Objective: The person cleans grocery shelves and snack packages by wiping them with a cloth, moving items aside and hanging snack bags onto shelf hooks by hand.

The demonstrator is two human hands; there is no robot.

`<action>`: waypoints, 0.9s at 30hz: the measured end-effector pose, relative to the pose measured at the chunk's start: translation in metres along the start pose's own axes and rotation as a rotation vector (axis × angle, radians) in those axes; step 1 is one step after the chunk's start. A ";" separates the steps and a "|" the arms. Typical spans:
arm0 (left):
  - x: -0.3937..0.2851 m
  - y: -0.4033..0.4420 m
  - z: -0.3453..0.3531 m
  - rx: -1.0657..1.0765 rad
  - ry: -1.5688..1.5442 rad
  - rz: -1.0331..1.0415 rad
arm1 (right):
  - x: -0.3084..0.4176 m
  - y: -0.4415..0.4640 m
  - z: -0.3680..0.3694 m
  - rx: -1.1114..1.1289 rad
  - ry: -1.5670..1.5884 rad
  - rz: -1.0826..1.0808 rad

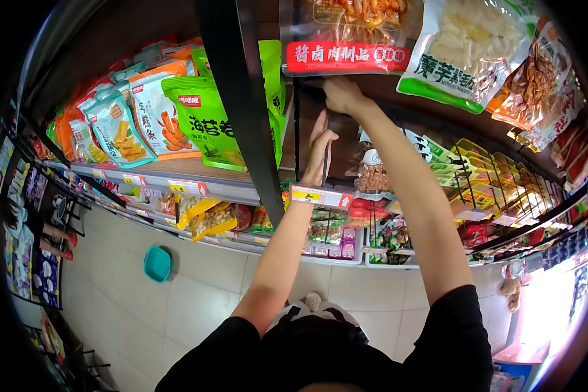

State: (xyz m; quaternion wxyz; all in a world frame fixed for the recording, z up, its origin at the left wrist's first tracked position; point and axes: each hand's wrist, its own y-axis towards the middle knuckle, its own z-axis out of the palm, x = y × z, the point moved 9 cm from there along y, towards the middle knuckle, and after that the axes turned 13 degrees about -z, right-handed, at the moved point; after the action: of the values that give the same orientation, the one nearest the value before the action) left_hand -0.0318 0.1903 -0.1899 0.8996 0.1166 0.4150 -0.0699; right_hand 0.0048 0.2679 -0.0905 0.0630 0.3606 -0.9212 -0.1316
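My left hand (319, 153) reaches up into the rack, its thumb and fingers around a thin dark rod (327, 153). A yellow and white price tag (321, 196) sits at the rod's near end, over my left wrist. Higher up and slightly right, my right hand (342, 97) is closed at the dark back of the rack. Its fingertips are in shadow, so what they grip is not clear. Above it hangs a large red-labelled food pack (349, 55). Bagged brown snacks (374, 173) hang between my left hand and my right forearm.
Green (206, 124) and orange snack bags (160, 111) stand on the left shelf behind a black post (238, 98). White and green packs (467, 52) hang upper right. Yellow packs (490, 176) fill the right rack. A teal basin (157, 264) lies on the floor; a person's legs (59, 242) show far left.
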 end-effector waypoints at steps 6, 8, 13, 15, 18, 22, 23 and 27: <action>-0.006 0.001 -0.001 0.022 0.081 0.043 | 0.010 -0.009 0.026 0.126 -0.056 0.125; -0.005 0.002 -0.003 0.007 0.061 0.026 | 0.007 -0.011 0.032 0.100 -0.013 0.147; -0.005 -0.003 -0.002 0.039 -0.014 0.106 | 0.030 -0.040 0.023 0.016 -0.038 -0.004; 0.003 -0.003 -0.014 -0.002 -0.131 0.125 | 0.038 -0.047 0.018 -0.021 -0.001 0.007; 0.021 -0.010 -0.024 0.085 -0.289 -0.085 | 0.067 -0.061 0.000 0.021 -0.017 0.048; 0.022 -0.035 -0.031 -0.077 -0.081 -0.058 | 0.082 -0.074 -0.002 0.069 -0.046 0.041; 0.019 -0.041 -0.030 -0.078 -0.080 -0.061 | 0.086 -0.078 -0.004 0.051 -0.013 0.029; 0.030 -0.069 -0.046 -0.012 0.033 -0.048 | 0.090 -0.086 -0.005 0.035 0.018 0.022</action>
State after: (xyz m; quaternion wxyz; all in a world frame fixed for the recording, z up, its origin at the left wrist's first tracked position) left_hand -0.0609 0.1347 -0.2522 0.8914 0.1025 0.4329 -0.0873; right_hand -0.0043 0.1446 -0.1082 0.0665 0.3527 -0.9267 -0.1117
